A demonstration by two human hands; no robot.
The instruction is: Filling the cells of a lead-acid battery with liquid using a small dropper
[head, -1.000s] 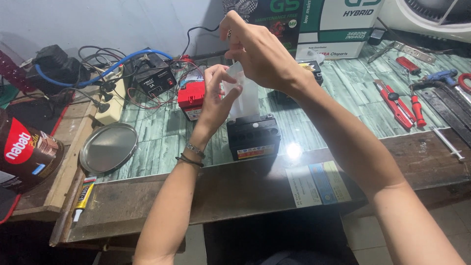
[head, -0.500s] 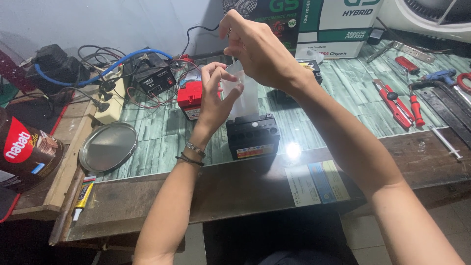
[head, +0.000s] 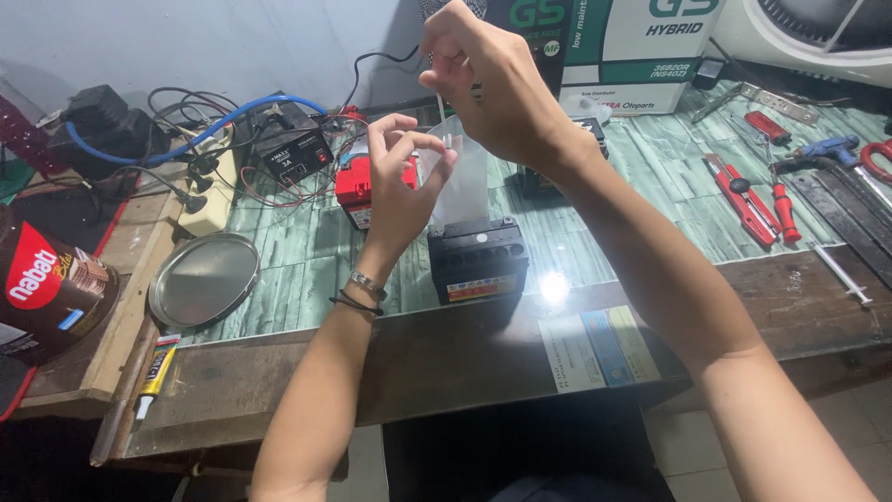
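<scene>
Tabletop [head: 307,256]: green tiled-pattern surface with a dark wooden front edge; unchanged across the last second apart from a small shift of the camera.
Carton [head: 641,56]: large white and green box at the rear, behind the raised hands; same position as before.
Battery [head: 478,262]: small black block, upright near the front edge of the tabletop, directly below both hands; it has not moved.
Translucent container [head: 462,181]: clear plastic pack standing upright on top of the battery, touching it; its attitude matches the earlier pictures.
Right hand [head: 492,88]: raised above the container; fingers clenched in a pinch on a thin white tube or strip [head: 439,104] that runs down toward the container top. Position nearly as before.
Left hand [head: 400,181]: beside the container; fingers [head: 437,153] curled against its upper edge, steadying it. Whether they fully grip it cannot be told.
Change: almost none; both hands hold the same posture as a second ago, so the work at the container top reads as ongoing, not finished.
Red tools [head: 748,195]: pliers and screwdrivers, well apart to the right.
Round metal lid [head: 204,279]: flat, left of the battery.
</scene>
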